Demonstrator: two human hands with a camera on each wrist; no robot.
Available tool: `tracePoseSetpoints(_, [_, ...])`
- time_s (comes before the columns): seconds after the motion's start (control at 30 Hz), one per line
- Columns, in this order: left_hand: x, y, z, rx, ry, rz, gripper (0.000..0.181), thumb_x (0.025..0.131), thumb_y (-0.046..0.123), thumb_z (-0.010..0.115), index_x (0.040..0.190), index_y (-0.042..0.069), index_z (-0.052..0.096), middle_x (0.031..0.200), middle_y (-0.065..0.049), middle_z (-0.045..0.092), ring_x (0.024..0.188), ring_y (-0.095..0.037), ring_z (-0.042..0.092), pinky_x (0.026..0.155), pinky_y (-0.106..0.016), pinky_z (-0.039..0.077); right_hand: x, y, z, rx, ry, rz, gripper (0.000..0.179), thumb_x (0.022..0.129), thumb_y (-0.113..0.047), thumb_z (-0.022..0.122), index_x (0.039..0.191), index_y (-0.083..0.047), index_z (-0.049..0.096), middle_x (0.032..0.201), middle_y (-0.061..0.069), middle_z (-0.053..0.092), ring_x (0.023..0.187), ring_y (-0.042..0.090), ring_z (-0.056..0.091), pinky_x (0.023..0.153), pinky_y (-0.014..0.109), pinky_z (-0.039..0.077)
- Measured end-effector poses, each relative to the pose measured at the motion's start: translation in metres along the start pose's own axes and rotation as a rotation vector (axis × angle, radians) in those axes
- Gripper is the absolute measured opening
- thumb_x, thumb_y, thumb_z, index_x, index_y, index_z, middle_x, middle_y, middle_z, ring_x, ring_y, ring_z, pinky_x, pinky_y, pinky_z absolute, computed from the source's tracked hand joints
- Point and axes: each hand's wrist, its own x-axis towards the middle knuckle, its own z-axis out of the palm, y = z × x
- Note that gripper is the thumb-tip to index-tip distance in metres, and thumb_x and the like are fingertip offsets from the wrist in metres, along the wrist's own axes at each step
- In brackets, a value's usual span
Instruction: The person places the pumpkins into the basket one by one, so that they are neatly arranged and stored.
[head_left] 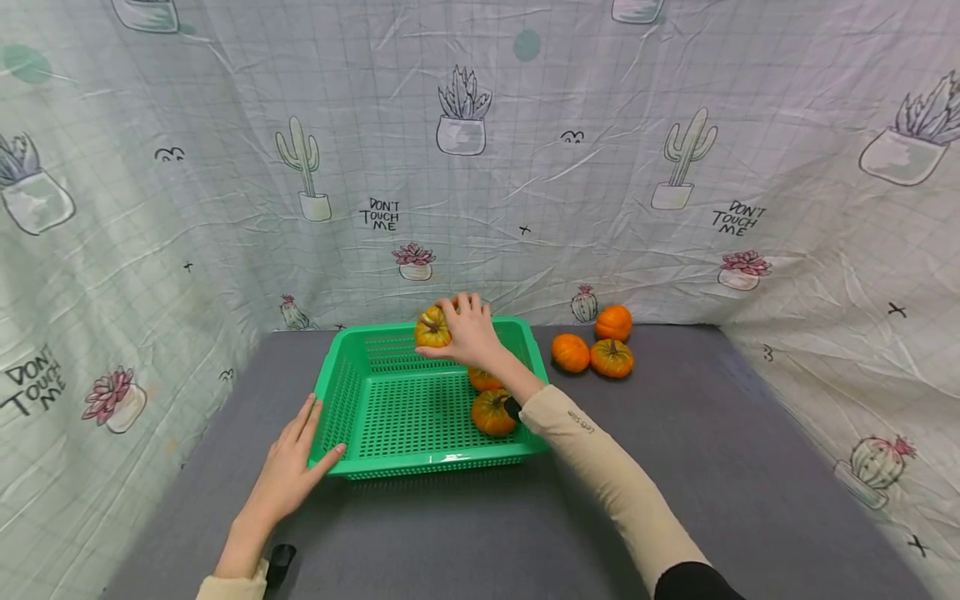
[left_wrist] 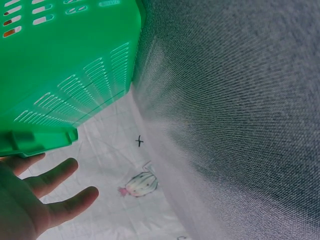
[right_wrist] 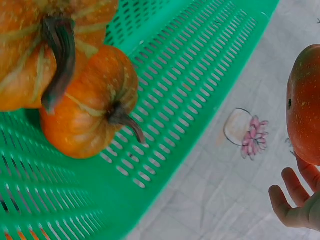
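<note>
My right hand (head_left: 474, 333) grips a small orange-yellow pumpkin (head_left: 432, 327) above the back part of a green plastic basket (head_left: 442, 458). In the right wrist view, that held pumpkin (right_wrist: 306, 105) shows at the right edge, with fingers beneath it. Two more pumpkins lie inside the basket along its right side: a nearer one (head_left: 492, 413) and a farther one (head_left: 482, 380) partly hidden by the right forearm. My left hand (head_left: 288, 462) rests at the basket's left rim, its fingers extended. From the left wrist view, the fingers (left_wrist: 60, 177) spread just under the basket's rim.
Right of the basket, three orange pumpkins stand grouped on the grey table (head_left: 675, 467): one at left (head_left: 570, 353), one at front (head_left: 612, 358), one at back (head_left: 613, 322). A cloth printed with cacti (head_left: 525, 183) hangs behind and along both sides.
</note>
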Motion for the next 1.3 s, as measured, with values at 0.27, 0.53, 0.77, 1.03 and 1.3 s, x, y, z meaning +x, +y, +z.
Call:
tracePoseSetpoints(0.27, [0.001, 0.001, 0.0, 0.004, -0.001, 0.0, 0.078, 0.086, 0.038, 0.055, 0.144, 0.007, 0.013, 0.15, -0.015, 0.011, 0.127, -0.046, 0.024, 0.089, -0.065, 0.023, 0.003, -0.001, 0.015, -0.027, -0.043, 0.04, 0.077, 0.068, -0.071, 0.055, 0.121, -0.016, 0.041, 0.108, 0.01, 0.044, 0.099, 0.026, 0.037, 0.075, 0.036, 0.032])
tracePoseSetpoints(0.53, [0.001, 0.003, -0.002, -0.001, -0.008, -0.002, 0.078, 0.087, 0.041, 0.053, 0.144, 0.006, 0.013, 0.149, -0.017, 0.012, 0.127, -0.046, 0.024, 0.089, -0.065, 0.023, 0.004, -0.004, 0.03, -0.044, -0.114, 0.066, 0.077, 0.068, -0.071, 0.054, 0.119, -0.014, 0.042, 0.112, 0.011, 0.045, 0.107, 0.03, 0.038, 0.078, 0.038, 0.034])
tracePoseSetpoints(0.77, [0.002, 0.003, -0.002, 0.002, -0.008, 0.001, 0.078, 0.087, 0.041, 0.053, 0.144, 0.007, 0.013, 0.15, -0.015, 0.01, 0.127, -0.046, 0.024, 0.089, -0.065, 0.023, 0.003, -0.005, 0.04, -0.068, -0.183, 0.084, 0.075, 0.068, -0.071, 0.054, 0.117, -0.015, 0.042, 0.111, 0.009, 0.046, 0.103, 0.027, 0.038, 0.075, 0.037, 0.032])
tracePoseSetpoints(1.03, [0.001, 0.002, -0.001, 0.003, -0.013, -0.007, 0.078, 0.087, 0.038, 0.054, 0.145, 0.007, 0.012, 0.15, -0.015, 0.009, 0.127, -0.046, 0.023, 0.089, -0.065, 0.023, 0.002, -0.006, 0.042, -0.089, -0.238, 0.104, 0.076, 0.068, -0.071, 0.054, 0.118, -0.014, 0.042, 0.113, 0.01, 0.048, 0.107, 0.028, 0.037, 0.08, 0.039, 0.033])
tracePoseSetpoints(1.3, [0.0, 0.001, -0.001, 0.009, -0.011, -0.01, 0.078, 0.087, 0.04, 0.053, 0.145, 0.007, 0.012, 0.151, -0.012, 0.007, 0.128, -0.046, 0.023, 0.089, -0.065, 0.022, 0.003, -0.003, 0.048, -0.099, -0.352, 0.098, 0.076, 0.068, -0.066, 0.059, 0.12, -0.014, 0.04, 0.116, 0.01, 0.048, 0.111, 0.029, 0.036, 0.088, 0.047, 0.032])
